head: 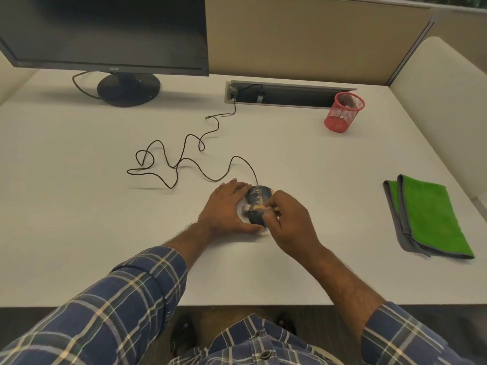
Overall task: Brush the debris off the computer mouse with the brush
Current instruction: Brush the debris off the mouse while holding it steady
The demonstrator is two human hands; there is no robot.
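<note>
We find the mouse (257,204) on the desk (105,206), near the front edge and well clear of the monitor (105,32); its cable (184,159) trails in loose loops back to the slot (290,94) at the rear. The left hand (224,209) lies against the mouse's left side, fingers fairly straight and thumb along the near end, steadying it and not clenched. The right hand (290,222) has its fingers curled round the brush (261,207), of which only a pale tan portion shows, lying across the middle of the mouse; the handle is mostly hidden in the grip.

As to progress, we judge the brushing under way and unfinished; light yellowish specks and streaks remain on the dark shell, chiefly on the front half near the cable end; the rear half looks darker and cleaner (though part of it is covered by the hands, so we cannot vouch for it). A pale patch beneath the mouse's left edge may be paper or fallen debris; we cannot tell which. Remaining work, in our estimate: the front buttons and the sides.

The green cloth (432,219) lies folded at the right; the red mesh cup (344,111) stands near the slot.
</note>
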